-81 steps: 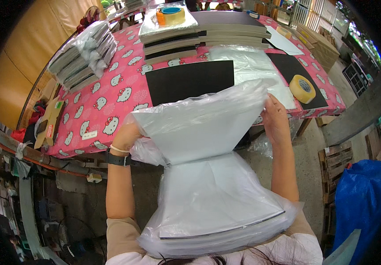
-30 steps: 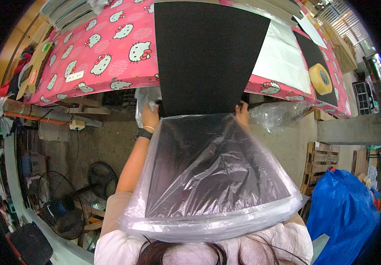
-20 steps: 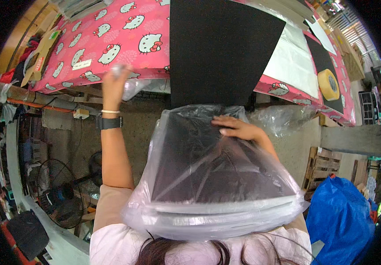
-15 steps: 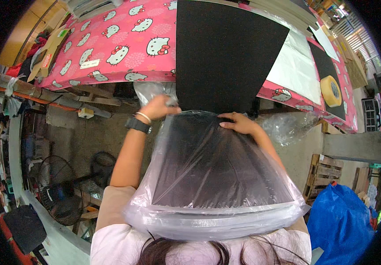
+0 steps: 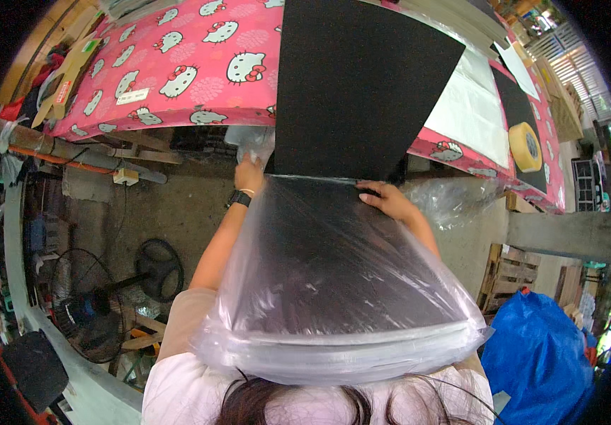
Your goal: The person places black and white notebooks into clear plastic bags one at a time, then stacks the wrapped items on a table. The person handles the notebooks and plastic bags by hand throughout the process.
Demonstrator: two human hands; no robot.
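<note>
— Where to find the plastic-wrapped stack (image 5: 341,262)?
— Between both forearms (image 5: 217,244), with its near edge up against the white shirt (image 5: 199,382). Dark on top beneath the clear bag, pale along the near side. Hidden from below, so no telling about support.
— And relative to the right hand (image 5: 389,201)?
— Directly under the fingers, at the far right corner. Lying palm-down on the plastic, with fingers extended and nearly together (impossible to tell about any plastic caught beneath the tips).
— Same on the left?
— Not quite. Just beside the far left corner with the left hand (image 5: 249,173), close to bunched clear film (image 5: 252,140). Turned away at the fingertips, so cannot tell whether pinching or loose.
— Anything beyond?
— Straight past the far edge, a large black board (image 5: 365,85), reaching over the front of the pink patterned tablecloth (image 5: 206,88). To its right, flat clear plastic sheets (image 5: 468,106), then a tape roll (image 5: 525,147) on another dark board (image 5: 516,95).
</note>
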